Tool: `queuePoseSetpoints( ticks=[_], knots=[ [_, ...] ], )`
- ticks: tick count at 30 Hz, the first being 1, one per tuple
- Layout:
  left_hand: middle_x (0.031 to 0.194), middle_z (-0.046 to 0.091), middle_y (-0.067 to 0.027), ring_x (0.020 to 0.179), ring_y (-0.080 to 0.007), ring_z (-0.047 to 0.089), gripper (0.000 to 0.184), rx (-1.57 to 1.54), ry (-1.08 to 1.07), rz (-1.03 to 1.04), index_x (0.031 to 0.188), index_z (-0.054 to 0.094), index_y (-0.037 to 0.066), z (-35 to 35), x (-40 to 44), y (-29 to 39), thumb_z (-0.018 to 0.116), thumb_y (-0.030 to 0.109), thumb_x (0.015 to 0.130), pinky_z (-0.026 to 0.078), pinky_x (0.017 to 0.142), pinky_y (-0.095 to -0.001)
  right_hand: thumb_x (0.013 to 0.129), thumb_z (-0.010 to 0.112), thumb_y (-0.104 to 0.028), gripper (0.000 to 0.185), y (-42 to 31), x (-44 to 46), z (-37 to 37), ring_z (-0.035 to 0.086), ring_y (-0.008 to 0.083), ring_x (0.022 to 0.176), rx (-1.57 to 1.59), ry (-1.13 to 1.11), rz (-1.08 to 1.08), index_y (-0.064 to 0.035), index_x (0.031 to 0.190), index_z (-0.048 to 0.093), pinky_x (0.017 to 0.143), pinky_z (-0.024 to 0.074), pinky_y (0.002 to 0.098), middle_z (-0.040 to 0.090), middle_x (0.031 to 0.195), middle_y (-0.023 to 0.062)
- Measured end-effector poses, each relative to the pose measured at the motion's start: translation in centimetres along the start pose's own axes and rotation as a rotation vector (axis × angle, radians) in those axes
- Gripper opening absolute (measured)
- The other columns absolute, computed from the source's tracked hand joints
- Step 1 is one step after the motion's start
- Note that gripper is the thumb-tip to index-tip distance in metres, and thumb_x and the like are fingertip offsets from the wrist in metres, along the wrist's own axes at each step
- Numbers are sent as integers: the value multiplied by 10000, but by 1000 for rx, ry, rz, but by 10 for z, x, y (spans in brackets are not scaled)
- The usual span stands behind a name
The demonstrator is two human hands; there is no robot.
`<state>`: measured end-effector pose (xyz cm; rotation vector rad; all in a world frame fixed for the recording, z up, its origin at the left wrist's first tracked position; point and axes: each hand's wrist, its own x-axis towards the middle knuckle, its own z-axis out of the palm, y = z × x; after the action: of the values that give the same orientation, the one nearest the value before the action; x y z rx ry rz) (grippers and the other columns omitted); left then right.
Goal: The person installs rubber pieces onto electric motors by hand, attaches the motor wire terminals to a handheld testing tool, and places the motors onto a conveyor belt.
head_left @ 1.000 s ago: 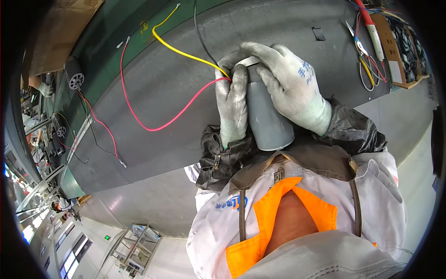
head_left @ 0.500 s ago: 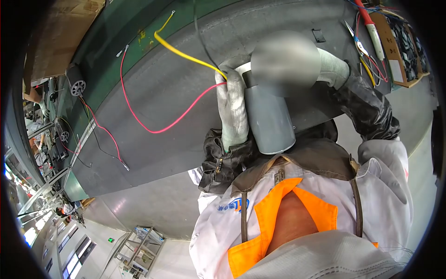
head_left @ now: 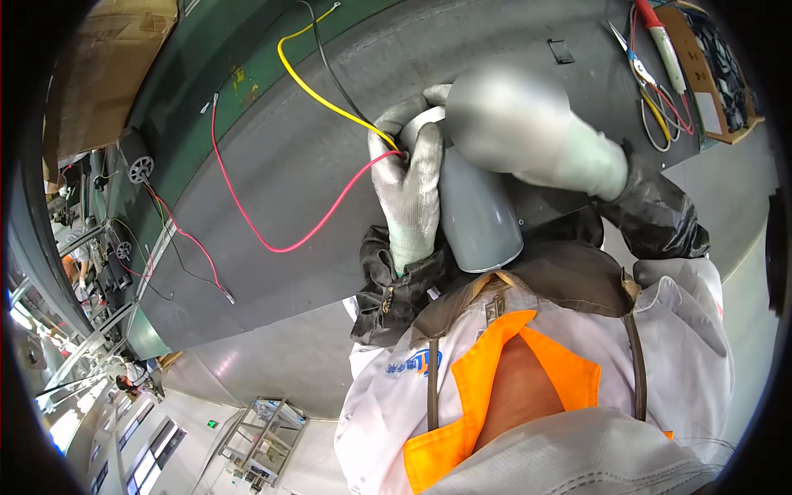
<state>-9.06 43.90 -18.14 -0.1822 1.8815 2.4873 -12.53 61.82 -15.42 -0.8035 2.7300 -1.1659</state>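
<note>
Since half a second ago, the right hand point(head_left: 557, 157) has been tilted, its wrist brought lower and nearer the body; the yellow wire's point(head_left: 294, 76) free end has been swung up and to the right, the black wire point(head_left: 332, 73) has been bent into a clearer curve, and the red wire's point(head_left: 285, 250) loop is seen lower; the whole view has been shifted slightly. The grey cylinder point(head_left: 480, 214) is held in front of the chest, over the near side of the counter point(head_left: 272, 173); its upper end is clasped by the left hand point(head_left: 404, 177), the fingers curled about a white piece point(head_left: 425, 124) where the wires emerge. The right hand is mostly covered by a round blur, so whether its fingers are closed or loose cannot be told; the cylinder's top is hidden behind it; the black wire is cut off by the top edge, and a carton point(head_left: 115, 74) by the dark rim. To the right, pliers point(head_left: 637, 70) are laid beside a red-and-white tool point(head_left: 667, 58) and a box point(head_left: 695, 70) of dark parts; a black tab point(head_left: 561, 51) is seen beyond the hands; a motor point(head_left: 136, 157) with wires is placed far left.
</note>
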Motion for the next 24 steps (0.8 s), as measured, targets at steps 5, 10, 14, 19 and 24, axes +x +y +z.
queuePoseSetpoints(
  ticks=[5,10,14,19,24],
  knots=[
    [1126,621,-77,1007,-123,579,321,343,-42,191,1321,492,-18,-16,6,-22,562,136,1049,484,910,-277,947,644,-262,439,-9,-3,42,614,359,1090,-93,219,50,-88,1341,555,908,532,453,640,1151,152],
    [1181,635,-109,1060,-152,603,328,212,13,111,1308,529,-31,-2,2,-3,597,144,1039,486,966,-302,955,630,-231,309,-2,3,41,613,365,1049,-9,311,27,-71,1219,635,883,530,461,654,1085,152],
    [1263,631,-126,1117,-179,607,289,184,131,290,1281,582,-39,-12,-1,-18,600,46,1005,490,993,-324,956,623,-211,252,1,-8,29,618,372,1002,-28,418,-51,-85,1167,681,862,528,457,661,1060,156],
    [1129,681,-118,1071,-250,627,215,548,157,571,1122,685,-2,-14,6,-10,620,-34,919,490,993,-381,916,616,-124,213,-4,-4,24,612,360,954,-41,378,-60,-84,1110,693,811,530,465,639,985,141],
    [969,695,-105,970,-303,629,250,727,83,661,942,703,37,-9,7,5,575,-102,777,498,916,-423,832,595,-43,161,-10,7,21,616,337,949,-38,360,-34,-77,971,667,791,532,441,624,956,116]
  ],
)
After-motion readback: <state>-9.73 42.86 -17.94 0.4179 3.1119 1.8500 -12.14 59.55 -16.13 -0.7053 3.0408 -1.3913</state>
